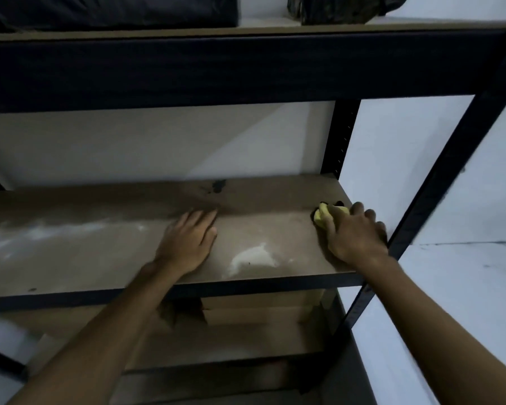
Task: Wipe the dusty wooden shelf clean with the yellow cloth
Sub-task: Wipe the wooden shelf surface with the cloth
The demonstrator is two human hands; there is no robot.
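The wooden shelf (105, 252) is a brown board in a black metal rack, with pale dust smears at the left and a white patch near its front edge. At the board's right end my right hand (355, 235) presses down on the yellow cloth (327, 214), which bunches out from under my fingers. Palm down and fingers together, my left hand (189, 244) lies flat on the middle of the board and holds nothing. A dark stain marks the board's back edge.
The rack's black upright post (438, 182) stands just right of my right hand. The upper shelf beam (216, 71) hangs overhead with dark bags on top. Cardboard boxes (260, 311) sit on the shelf below. A white wall lies behind and to the right.
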